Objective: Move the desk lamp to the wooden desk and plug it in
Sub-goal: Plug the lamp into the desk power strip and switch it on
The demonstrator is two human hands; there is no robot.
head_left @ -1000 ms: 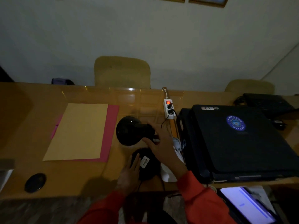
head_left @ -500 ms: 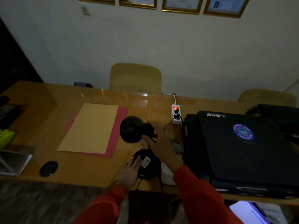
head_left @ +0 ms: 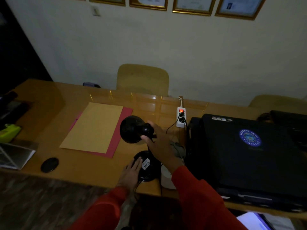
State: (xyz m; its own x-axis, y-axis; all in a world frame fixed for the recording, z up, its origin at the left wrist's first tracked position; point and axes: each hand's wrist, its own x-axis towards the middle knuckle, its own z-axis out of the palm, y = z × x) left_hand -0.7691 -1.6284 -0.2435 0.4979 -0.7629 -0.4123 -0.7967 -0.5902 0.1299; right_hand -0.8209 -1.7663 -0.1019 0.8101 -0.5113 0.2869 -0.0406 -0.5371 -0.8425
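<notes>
An office: framed certificates, wooden desk, laptop.

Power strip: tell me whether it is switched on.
On. The power strip shows a glowing red switch, with two black plugs seated below it.

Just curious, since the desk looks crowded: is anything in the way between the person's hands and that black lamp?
No. Both hands are already on the desk lamp: the left hand lies flat on its round base, the right hand is at the neck behind the shade. The papers and laptop sit off to either side.

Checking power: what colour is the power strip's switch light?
Red, glowing on the white power strip; head view.
</notes>
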